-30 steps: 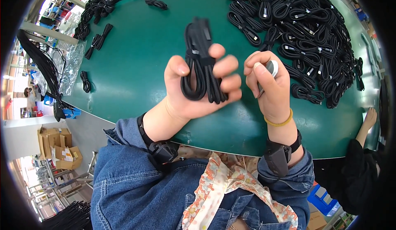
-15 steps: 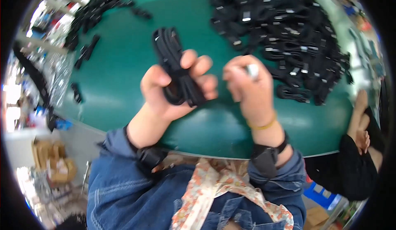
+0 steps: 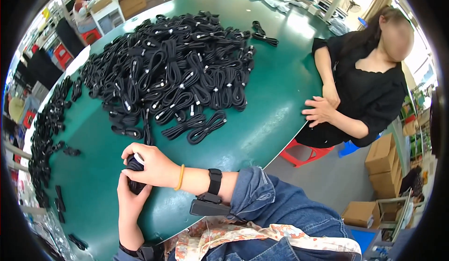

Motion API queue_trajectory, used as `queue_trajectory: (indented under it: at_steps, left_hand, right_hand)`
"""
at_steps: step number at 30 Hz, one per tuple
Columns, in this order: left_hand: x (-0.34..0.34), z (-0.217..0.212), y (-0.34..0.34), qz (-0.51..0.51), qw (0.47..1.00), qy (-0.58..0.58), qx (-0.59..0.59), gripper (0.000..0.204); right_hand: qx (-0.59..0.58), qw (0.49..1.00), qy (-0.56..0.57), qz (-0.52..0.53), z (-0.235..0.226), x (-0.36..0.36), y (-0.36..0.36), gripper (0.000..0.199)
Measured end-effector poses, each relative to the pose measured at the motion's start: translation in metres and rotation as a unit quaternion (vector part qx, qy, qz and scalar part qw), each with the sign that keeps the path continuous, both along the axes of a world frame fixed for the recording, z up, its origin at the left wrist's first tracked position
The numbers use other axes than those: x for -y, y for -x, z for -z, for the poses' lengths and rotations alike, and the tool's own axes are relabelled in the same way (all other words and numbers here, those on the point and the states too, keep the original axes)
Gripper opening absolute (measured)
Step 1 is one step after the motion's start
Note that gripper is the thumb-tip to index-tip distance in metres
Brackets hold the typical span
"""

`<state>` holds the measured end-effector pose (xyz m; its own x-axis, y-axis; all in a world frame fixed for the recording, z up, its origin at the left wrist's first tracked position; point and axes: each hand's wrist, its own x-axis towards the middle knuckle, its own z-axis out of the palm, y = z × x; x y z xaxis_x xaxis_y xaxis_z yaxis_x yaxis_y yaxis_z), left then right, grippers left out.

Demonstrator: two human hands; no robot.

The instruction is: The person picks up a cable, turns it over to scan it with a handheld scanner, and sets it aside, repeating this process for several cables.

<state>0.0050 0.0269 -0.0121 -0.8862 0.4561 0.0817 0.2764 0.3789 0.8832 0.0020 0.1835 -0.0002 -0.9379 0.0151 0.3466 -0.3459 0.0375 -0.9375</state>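
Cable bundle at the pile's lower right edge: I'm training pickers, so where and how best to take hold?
Take the cable bundle across its middle, probably from lower right: its looped end spreads wider, green table lies bare there, another bundle crowds its left.

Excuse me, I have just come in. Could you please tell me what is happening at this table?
A person in denim sleeves has both hands at a coiled black cable bundle: the left hand holds it from below, the right hand closes over it, with a small white object at its fingers. Beyond them, a large pile of similar bundles lies on the green table. At the right, a co-worker in black sits with one hand resting at the table's edge.
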Motion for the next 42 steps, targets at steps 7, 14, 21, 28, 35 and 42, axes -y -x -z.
queue_trajectory:
  at_steps: [7,14,21,28,35,42]
  left_hand:
    - [0.029,-0.003,-0.010,-0.018,0.988,-0.044,0.146,0.032]
    - [0.049,-0.062,-0.029,-0.169,0.893,-0.402,-0.113,0.030]
    - [0.022,-0.164,-0.044,-0.025,0.623,-0.474,-0.622,0.048]
    - [-0.124,-0.142,-0.011,0.046,0.861,-0.315,-0.398,0.047]
    - [-0.130,-0.102,0.013,0.022,0.866,0.352,-0.356,0.050]
    - [0.037,-0.047,0.040,-0.161,0.810,0.441,-0.351,0.043]
  right_hand:
    - [0.084,0.991,0.070,-0.078,-0.004,0.000,-0.003,0.037]
    - [0.060,0.973,0.208,-0.075,0.001,0.002,-0.001,0.037]
    - [0.082,0.982,0.149,-0.088,0.013,0.007,0.004,0.039]
    - [0.135,0.983,0.108,-0.061,0.023,-0.002,0.016,0.040]
    - [-0.332,0.900,-0.069,0.275,0.002,0.014,0.036,0.028]
    - [0.153,0.977,0.098,-0.109,0.030,-0.002,0.012,0.026]
